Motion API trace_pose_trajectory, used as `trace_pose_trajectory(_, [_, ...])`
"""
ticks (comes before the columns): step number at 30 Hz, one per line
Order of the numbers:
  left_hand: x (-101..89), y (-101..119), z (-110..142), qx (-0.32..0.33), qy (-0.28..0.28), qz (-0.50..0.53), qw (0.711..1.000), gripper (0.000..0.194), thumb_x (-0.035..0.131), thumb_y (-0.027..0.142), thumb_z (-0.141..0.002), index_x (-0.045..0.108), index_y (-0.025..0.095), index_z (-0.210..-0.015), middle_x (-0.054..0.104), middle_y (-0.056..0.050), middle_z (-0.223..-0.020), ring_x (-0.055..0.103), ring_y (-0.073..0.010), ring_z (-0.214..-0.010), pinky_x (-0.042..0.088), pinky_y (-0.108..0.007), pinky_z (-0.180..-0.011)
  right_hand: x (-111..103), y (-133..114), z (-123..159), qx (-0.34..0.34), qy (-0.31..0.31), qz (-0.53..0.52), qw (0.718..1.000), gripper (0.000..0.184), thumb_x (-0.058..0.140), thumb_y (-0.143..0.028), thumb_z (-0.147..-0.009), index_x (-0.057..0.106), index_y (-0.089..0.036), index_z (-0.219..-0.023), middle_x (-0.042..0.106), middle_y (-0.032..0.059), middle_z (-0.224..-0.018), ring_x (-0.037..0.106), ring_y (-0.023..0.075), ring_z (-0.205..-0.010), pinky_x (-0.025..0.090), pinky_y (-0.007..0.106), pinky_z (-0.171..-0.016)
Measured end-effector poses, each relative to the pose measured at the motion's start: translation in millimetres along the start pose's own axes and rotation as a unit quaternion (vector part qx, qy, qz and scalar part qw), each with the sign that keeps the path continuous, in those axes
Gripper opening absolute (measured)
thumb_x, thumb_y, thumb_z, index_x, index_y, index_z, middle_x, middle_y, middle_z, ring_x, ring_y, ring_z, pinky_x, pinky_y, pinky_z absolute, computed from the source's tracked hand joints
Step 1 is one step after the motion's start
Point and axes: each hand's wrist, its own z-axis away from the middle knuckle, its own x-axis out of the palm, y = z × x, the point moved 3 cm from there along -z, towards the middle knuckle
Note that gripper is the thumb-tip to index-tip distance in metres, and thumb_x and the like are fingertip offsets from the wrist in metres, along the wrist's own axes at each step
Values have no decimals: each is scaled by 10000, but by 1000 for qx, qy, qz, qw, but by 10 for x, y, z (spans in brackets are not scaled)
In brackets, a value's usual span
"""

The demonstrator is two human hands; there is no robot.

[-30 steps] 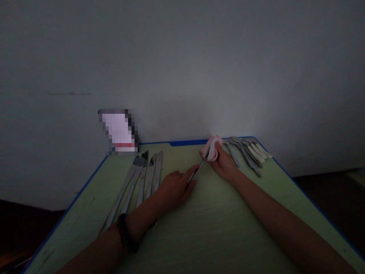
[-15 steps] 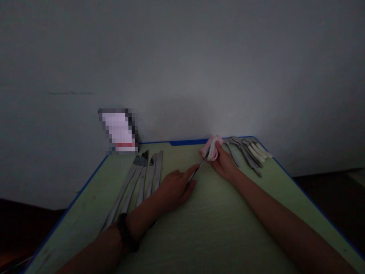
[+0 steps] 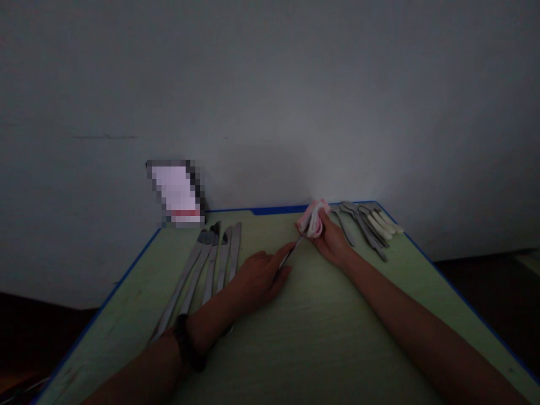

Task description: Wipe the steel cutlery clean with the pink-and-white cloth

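Note:
My left hand [image 3: 264, 275] is closed around the handle of a thin metal piece of cutlery [image 3: 291, 252], whose far end is covered by a cloth. That pink and white cloth [image 3: 313, 219] is bunched in my right hand [image 3: 332, 239], its fingers pressed round it and the cutlery's head. The head is hidden, so its kind does not show. Several table knives [image 3: 211, 267] lie side by side to the left, partly behind my left forearm. Beyond my right hand lie several metal spoons [image 3: 365, 236] and some cutlery with white handles [image 3: 382, 226].
The pale green table [image 3: 320, 332] has a blue edge and stands against a grey wall [image 3: 270, 101]. A phone-like device with a blurred, lit screen [image 3: 175, 191] leans on the wall at the table's back left corner.

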Motion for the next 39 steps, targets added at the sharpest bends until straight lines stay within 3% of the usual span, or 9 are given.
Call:
trace_pose_trajectory(14, [-3, 3, 0, -5, -2, -5, 1000, 488, 316, 332, -923, 258, 176, -1382, 614, -39, -729, 571, -188, -691, 440, -315, -685, -15, 3, -10, -4, -11, 19, 1000, 231, 483, -377, -857, 585, -188, -940, 658, 10, -791, 626, 136, -733, 545, 314, -751])
trace_pose_trajectory(20, [-6, 4, -4, 1, -2, -4, 1000, 480, 301, 322, -927, 261, 168, -1379, 609, -38, -714, 569, -183, -677, 442, -314, -683, -6, -4, -6, -7, 2, 3, 1000, 196, 481, -345, -863, 588, -192, -923, 655, 2, -821, 621, 122, -764, 527, 309, -812])
trace_pose_trajectory(28, [-18, 5, -1, 1, -3, 9, 1000, 484, 297, 331, -928, 259, 165, -1381, 621, -50, -742, 579, -188, -692, 445, -313, -673, 1, 0, 11, -8, -21, 17, 1000, 224, 467, -364, -866, 589, -192, -939, 658, 9, -780, 631, 137, -724, 547, 316, -748])
trace_pose_trajectory(39, [-22, 14, -1, -2, -8, 3, 1000, 471, 289, 318, -933, 260, 174, -1380, 619, -40, -733, 578, -183, -689, 443, -317, -702, -21, 4, -15, -1, 2, 9, 1000, 204, 483, -361, -859, 594, -199, -914, 654, 0, -815, 619, 126, -748, 534, 314, -793])
